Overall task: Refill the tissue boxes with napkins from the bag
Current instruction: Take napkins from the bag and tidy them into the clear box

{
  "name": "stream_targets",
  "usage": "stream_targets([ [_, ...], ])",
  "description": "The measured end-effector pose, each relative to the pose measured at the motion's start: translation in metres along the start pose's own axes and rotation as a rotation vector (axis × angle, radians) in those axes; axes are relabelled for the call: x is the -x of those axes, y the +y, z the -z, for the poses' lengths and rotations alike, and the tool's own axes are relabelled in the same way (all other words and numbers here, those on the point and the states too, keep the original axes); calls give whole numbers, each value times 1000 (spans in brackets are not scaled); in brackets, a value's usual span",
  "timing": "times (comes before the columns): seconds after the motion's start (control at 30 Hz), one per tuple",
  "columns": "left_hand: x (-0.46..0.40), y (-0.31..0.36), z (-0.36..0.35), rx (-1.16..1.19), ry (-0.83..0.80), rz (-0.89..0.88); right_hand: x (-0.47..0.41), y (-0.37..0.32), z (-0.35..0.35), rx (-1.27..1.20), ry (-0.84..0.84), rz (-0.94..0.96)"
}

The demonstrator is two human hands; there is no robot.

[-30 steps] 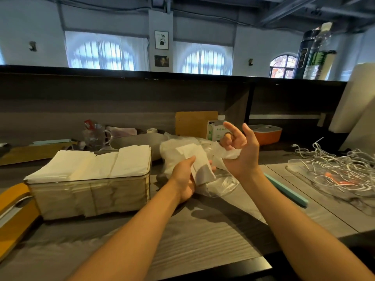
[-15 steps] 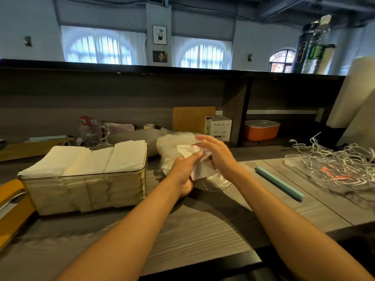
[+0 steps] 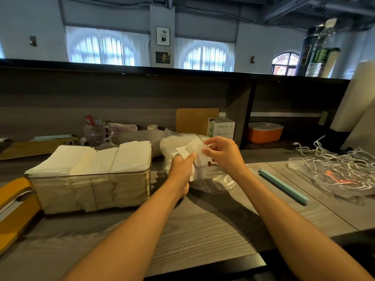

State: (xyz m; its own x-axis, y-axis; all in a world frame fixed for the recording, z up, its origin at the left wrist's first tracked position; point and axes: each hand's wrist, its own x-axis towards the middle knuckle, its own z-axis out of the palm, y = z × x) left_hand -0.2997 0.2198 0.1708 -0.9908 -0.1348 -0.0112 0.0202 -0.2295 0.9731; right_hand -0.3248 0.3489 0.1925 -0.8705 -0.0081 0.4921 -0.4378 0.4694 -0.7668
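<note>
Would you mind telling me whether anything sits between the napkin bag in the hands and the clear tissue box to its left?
Nothing visible does. The bag, held by the left hand and right hand, sits just right of the tissue box, with only bare desk between them. The box already holds napkins stacked above its rim.

The counter (image 3: 203,230) is grey with a fine wood grain. White napkins (image 3: 105,157) fill a clear box (image 3: 91,191); the bag (image 3: 215,179) is clear plastic over more white paper. A pale teal strip (image 3: 283,185) lies to the right, near white cables (image 3: 332,165) with an orange piece among them. The tub (image 3: 263,132) is orange with a white lid, the carton (image 3: 222,127) white with green print, the board (image 3: 196,120) tan.
</note>
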Motion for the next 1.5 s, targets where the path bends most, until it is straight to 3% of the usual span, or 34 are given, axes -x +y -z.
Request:
stream_targets([
  [0.27,0,-1,-2,5,-32,1,0,-3,6,168,71,196],
  [0.47,3,-4,-5,-55,-136,-50,-1,-1,2,362,-108,163],
  [0.63,5,-2,-2,66,-153,16,0,-5,7,101,6,89],
  [0.77,2,0,5,274,-160,178,1,-16,16,-424,79,-26],
  [0.9,1,5,8,450,-218,259,7,-29,31,-799,-286,-142],
  [0.97,2,7,8,507,-223,281,10,-32,37,-764,-489,-142],
  [1.03,2,6,9,441,-253,283,9,-29,38,-577,-553,-110],
  [1.13,0,2,11,326,-339,251,7,-23,33,-231,-452,-23],
  [1.23,2,1,12,109,-411,176,4,-13,26,-86,-363,30],
  [1.37,8,0,6,-127,-399,72,0,-8,19,-51,-290,35],
  [1.5,4,10,11,-12,-181,-44,-2,-6,16,-252,-4,-29],
])
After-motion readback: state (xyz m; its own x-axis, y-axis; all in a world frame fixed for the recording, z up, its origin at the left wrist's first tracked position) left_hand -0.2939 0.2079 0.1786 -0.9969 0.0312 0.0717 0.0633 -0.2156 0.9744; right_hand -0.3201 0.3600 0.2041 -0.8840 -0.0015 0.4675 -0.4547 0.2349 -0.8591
